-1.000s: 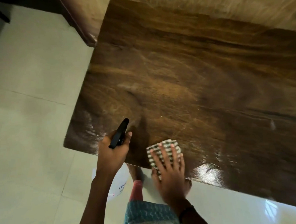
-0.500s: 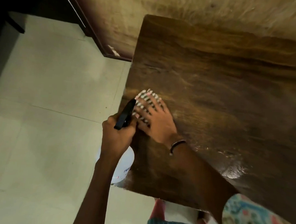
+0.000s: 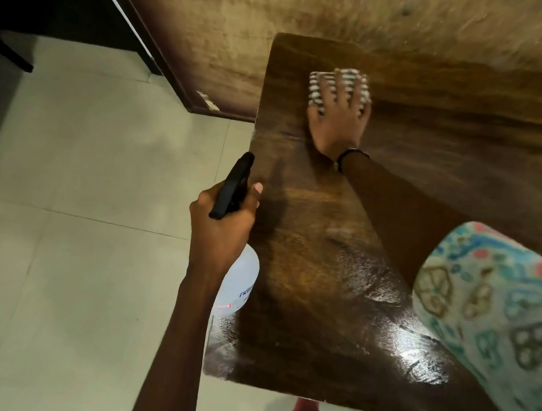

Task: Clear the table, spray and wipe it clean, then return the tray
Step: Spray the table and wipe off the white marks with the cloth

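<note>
Much of the checked cloth (image 3: 339, 83) lies hidden under the right hand (image 3: 339, 114); only its far edge and strips between the fingers show, blurred. The spray bottle (image 3: 239, 282) is largely covered by the left hand (image 3: 223, 221) and forearm: its black trigger head juts out toward 12 o'clock, and part of its pale, translucent body shows below the wrist, beside the table's left edge. The print on the bottle cannot be read, nor can any liquid level be made out. The right-hand part of the table (image 3: 321, 302) is cut off by the frame and by a patterned sleeve (image 3: 493, 311) at 4 o'clock.

The left hand is wrapped round the neck of the spray bottle, thumb tip raised alongside the trigger head, held just off the table's left edge at about 9 o'clock. The right arm reaches across the tabletop toward 12 o'clock; its hand lies flat, fingers spread and straight, pressing the cloth onto the wood near the far left corner. A dark band (image 3: 352, 153) circles that wrist. The near tabletop at 6 o'clock shines wet.
</note>
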{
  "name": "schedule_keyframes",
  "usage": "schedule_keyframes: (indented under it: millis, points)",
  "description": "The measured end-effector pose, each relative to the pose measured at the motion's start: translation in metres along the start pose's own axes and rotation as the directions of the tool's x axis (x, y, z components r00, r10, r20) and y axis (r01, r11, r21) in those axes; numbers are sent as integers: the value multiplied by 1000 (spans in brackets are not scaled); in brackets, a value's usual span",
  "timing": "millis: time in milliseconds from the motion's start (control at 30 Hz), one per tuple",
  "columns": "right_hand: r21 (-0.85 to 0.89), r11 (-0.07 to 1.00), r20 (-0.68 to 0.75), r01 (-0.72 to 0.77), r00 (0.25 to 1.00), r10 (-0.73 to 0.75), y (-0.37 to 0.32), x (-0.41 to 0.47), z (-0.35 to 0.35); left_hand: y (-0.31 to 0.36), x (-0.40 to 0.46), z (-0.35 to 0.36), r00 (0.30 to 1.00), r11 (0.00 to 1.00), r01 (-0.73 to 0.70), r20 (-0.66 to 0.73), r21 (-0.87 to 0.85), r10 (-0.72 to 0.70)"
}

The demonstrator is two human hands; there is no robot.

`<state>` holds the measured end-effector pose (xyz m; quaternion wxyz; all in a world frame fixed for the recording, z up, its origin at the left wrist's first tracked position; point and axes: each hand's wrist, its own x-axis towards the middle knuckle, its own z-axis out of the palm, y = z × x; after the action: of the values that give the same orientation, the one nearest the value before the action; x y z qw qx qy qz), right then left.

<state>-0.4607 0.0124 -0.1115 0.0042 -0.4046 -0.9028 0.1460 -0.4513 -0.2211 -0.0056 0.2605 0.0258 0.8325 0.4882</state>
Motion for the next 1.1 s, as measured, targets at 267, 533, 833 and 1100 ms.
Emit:
schedule_keyframes:
  millis: [267,533,833,1100]
  points:
    - [-55,758,188,650,752,-632,18,-140,22,-11,-25,0,997,991,-79,26,112,76]
    - [-21,997,32,76,997,-75,113,-238,-7,-23,-68,-18,999,997,-52,-11,51,52]
    - [56,982,108,183,976,-188,4,-345,36,-66,-120,-55,989,998,23,-149,54,-15]
    - [133,721,219,680,690,-690,-19,-377,55,-72,-137,-71,973,998,-52,-223,27,57]
